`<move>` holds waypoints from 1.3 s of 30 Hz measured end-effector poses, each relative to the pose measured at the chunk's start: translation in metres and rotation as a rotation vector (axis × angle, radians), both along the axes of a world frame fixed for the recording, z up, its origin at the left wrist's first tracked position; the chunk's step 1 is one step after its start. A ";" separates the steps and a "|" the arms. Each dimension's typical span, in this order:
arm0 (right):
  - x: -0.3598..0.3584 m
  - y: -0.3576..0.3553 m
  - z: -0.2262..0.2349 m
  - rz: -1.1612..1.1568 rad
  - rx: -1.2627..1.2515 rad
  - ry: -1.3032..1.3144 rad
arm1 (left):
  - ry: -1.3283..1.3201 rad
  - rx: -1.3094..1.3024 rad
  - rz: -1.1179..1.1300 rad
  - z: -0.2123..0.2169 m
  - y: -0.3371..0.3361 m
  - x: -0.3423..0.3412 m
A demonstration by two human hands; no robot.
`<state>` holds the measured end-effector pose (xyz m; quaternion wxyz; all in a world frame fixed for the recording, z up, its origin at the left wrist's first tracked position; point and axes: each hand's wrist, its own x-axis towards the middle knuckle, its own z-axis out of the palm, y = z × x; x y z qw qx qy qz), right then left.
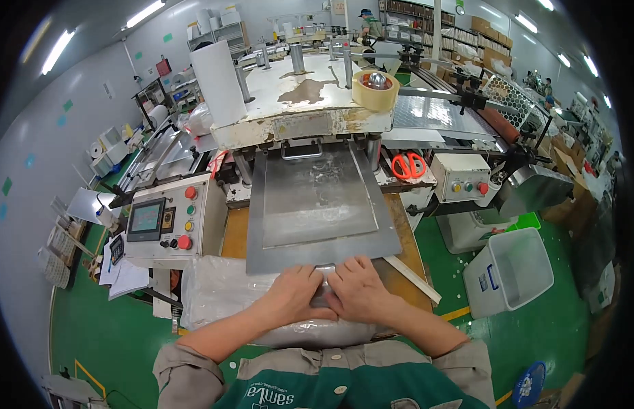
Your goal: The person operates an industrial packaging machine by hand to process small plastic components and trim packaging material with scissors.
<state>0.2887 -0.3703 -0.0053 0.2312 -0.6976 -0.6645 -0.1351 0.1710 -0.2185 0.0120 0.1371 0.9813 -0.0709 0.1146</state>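
A flat grey metal plate [257, 232] lies partly under the head of a white press [262, 129], its near end sticking out toward me. On top of it rests a thinner, scuffed metal sheet [317, 204]. My left hand [296, 290] and my right hand [358, 288] meet side by side at the plate's near edge. Their fingers curl around a metal handle [323, 266] there, most of which they hide. A second handle [302, 155] stands at the far end. Under my hands sits a bulging clear plastic-wrapped bundle [221, 290].
A control panel [170, 228] stands left, a smaller button box [463, 178] right. Orange-handled scissors [408, 165] lie by the press; a tape roll [375, 92] sits on top. A wooden strip [416, 281] and a clear bin [508, 273] are at the right.
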 end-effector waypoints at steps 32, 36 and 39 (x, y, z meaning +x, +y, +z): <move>0.001 -0.025 -0.063 0.135 0.557 0.775 | -0.483 -0.126 0.474 -0.046 0.115 0.196; 0.001 -0.024 -0.067 0.142 0.563 0.781 | -0.483 -0.132 0.462 -0.047 0.119 0.199; 0.001 -0.025 -0.068 0.139 0.566 0.789 | -0.467 -0.140 0.468 -0.047 0.119 0.202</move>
